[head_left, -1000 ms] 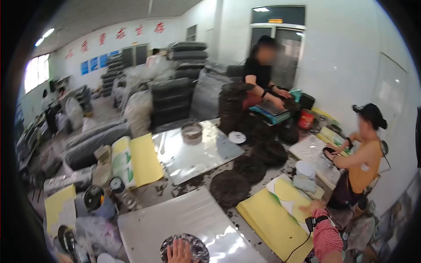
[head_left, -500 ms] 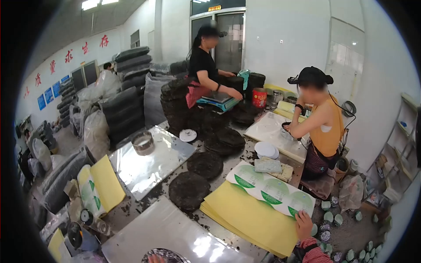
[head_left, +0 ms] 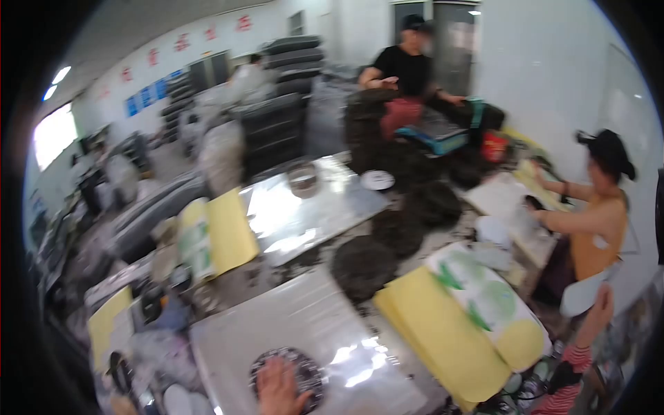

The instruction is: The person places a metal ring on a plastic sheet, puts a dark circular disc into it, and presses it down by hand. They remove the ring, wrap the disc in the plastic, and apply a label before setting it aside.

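Observation:
My left hand (head_left: 278, 387) lies with fingers spread on a dark round disc (head_left: 311, 370) with a shiny, speckled edge. The disc rests on a pale, glossy work sheet (head_left: 283, 318) in front of me. My right hand (head_left: 603, 308), in a red-striped sleeve, is raised out to the right and grips a pale round label (head_left: 579, 299) at its edge. Between the hands lies a white sheet of round green-printed labels (head_left: 477, 294) on a stack of yellow paper (head_left: 439, 339); a bare yellow circle shows at its near end.
Dark round cakes (head_left: 364, 266) lie across the table's middle. Beyond stands a metal ring (head_left: 302, 181) on another glossy sheet (head_left: 283, 228). A person in black (head_left: 408, 72) stands behind a blue scale (head_left: 436, 140); another in orange (head_left: 595, 221) works at right.
My view has swung left, with blur. My right hand has lifted from the sheet's near end and moved right, taking a round label off. My left hand now shows fully on the disc.

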Demonstrator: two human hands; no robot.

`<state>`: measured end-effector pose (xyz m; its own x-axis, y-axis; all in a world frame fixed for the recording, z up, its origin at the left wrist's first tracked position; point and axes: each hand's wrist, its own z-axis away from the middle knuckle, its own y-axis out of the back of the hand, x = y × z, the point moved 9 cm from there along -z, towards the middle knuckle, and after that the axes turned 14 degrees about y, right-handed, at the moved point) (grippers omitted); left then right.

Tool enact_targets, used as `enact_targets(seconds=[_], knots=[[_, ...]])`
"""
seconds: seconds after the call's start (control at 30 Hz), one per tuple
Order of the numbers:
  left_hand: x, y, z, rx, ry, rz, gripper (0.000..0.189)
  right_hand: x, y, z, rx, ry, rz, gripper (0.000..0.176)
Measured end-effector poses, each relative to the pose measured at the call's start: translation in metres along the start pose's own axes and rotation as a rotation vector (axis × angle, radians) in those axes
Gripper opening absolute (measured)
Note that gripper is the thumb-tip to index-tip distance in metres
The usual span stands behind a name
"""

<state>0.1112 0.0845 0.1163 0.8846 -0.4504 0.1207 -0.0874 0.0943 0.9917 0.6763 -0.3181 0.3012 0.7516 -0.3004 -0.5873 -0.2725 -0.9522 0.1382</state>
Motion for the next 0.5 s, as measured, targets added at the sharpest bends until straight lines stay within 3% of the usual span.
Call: enact_targets(seconds=[0.03,0.1,0.13,0.2,0.23,0.27,0.3,0.37,0.5], knots=[[-0.002,0.002,0.001,0.002,0.010,0.012,0.084,-0.045,-0.036,0.010,-0.017,-0.055,-0.033,0.016],[-0.010,-0.001,0.002,0.012,0.031,0.116,0.080,-0.026,-0.175,0.121,-0.432,-0.303,-0.500,0.038],[-0.014,0.002,0.002,0.023,0.077,0.125,0.080,-0.095,-0.226,0.181,-0.562,0.328,-0.440,0.031],[-0.011,0.005,0.003,0.065,0.060,0.040,0.074,-0.225,-0.254,0.350,-1.066,0.989,-0.146,0.049],[-0.020,-0.005,0.002,0.079,0.094,0.043,0.074,-0.287,-0.247,0.383,-1.321,0.455,-0.663,0.061],[-0.026,-0.020,0.000,0.058,0.029,0.251,0.070,-0.335,-0.232,0.419,-1.364,0.816,-0.713,0.061],[-0.025,-0.024,0.003,0.117,-0.055,0.309,0.063,-0.356,-0.229,0.443,-1.400,0.993,-0.763,0.081],[-0.027,-0.029,0.007,0.171,-0.139,0.357,0.056,-0.376,-0.235,0.457,-1.543,0.866,-0.810,0.079],[-0.055,-0.055,-0.005,-0.254,0.256,1.827,0.051,-0.399,-0.243,0.444,-1.531,0.904,-0.697,0.062]])
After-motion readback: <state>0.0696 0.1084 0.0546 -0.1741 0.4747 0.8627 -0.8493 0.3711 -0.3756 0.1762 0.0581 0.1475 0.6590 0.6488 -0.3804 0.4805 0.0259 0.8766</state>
